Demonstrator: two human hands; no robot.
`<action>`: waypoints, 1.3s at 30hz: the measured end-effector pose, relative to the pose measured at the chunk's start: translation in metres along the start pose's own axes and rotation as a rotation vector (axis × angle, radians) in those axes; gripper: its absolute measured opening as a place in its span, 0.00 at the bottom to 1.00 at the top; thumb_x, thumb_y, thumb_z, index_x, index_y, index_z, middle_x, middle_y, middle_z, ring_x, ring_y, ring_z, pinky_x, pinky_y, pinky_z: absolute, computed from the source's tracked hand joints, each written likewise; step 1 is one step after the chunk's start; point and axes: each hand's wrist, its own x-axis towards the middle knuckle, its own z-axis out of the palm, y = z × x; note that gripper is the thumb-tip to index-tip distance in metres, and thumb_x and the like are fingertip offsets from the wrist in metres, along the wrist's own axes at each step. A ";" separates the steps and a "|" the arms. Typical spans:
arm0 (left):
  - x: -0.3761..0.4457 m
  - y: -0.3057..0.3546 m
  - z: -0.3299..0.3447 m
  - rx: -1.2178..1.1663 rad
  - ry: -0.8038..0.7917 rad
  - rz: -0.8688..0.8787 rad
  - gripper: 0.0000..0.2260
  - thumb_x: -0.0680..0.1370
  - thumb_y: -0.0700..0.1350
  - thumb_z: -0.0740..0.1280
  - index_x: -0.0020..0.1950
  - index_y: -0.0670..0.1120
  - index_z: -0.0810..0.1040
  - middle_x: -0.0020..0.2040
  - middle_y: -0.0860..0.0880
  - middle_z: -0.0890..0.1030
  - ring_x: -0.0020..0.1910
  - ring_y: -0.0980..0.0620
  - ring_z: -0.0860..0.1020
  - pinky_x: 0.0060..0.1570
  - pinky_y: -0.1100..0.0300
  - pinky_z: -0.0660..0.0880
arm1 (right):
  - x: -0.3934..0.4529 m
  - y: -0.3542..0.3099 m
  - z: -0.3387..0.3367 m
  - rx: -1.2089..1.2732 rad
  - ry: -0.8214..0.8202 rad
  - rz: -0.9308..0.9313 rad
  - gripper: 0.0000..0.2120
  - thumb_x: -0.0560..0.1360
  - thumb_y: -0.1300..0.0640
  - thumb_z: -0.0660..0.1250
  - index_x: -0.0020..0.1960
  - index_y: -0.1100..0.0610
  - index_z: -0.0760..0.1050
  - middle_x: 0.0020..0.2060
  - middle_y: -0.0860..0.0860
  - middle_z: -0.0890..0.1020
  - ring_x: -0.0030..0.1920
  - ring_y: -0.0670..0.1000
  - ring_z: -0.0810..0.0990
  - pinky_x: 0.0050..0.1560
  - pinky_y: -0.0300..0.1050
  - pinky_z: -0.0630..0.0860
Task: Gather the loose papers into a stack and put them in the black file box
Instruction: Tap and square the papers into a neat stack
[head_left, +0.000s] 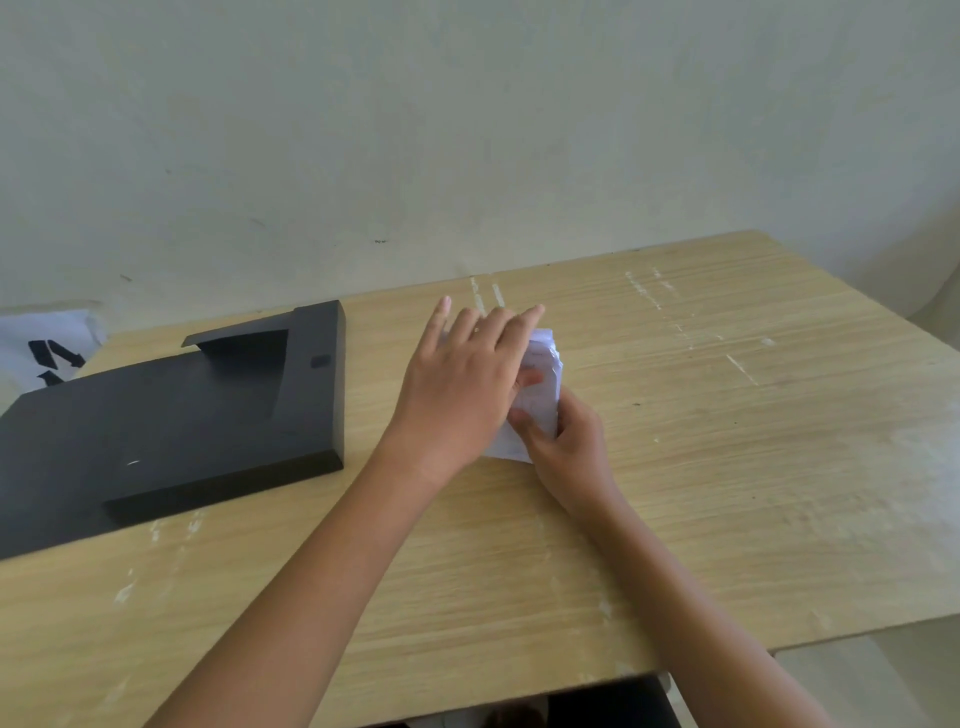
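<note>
Pale wall (467, 130); scuffed wooden table (727, 467)

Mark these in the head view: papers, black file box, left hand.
papers (544, 397), head view, on the white sheet showing between the two hands.
black file box (156, 421), head view, on its broad flat upper face.
left hand (462, 384), head view, on the back of the hand.

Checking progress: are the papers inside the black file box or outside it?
Outside. The papers are on the table under the left hand, gripped by the right hand, beside the black file box.
</note>
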 end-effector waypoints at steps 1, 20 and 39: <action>0.001 -0.002 -0.002 -0.023 -0.008 -0.007 0.26 0.84 0.57 0.63 0.81 0.52 0.66 0.68 0.52 0.79 0.66 0.47 0.76 0.79 0.45 0.60 | 0.000 0.000 0.000 0.001 0.012 -0.011 0.17 0.75 0.63 0.73 0.40 0.42 0.74 0.30 0.33 0.80 0.30 0.37 0.75 0.32 0.29 0.68; -0.007 -0.032 0.026 -1.460 -0.019 -0.500 0.12 0.74 0.41 0.79 0.53 0.52 0.83 0.43 0.57 0.89 0.43 0.62 0.86 0.43 0.67 0.80 | -0.001 0.002 -0.001 0.107 0.122 0.042 0.15 0.75 0.63 0.73 0.45 0.42 0.79 0.38 0.34 0.84 0.37 0.35 0.79 0.38 0.30 0.74; -0.041 0.027 0.094 -1.163 0.195 -0.714 0.13 0.85 0.45 0.66 0.69 0.50 0.71 0.48 0.61 0.81 0.44 0.67 0.80 0.43 0.64 0.75 | 0.001 0.005 0.003 -0.167 0.005 0.111 0.10 0.81 0.58 0.66 0.62 0.56 0.77 0.46 0.47 0.85 0.46 0.49 0.84 0.47 0.45 0.78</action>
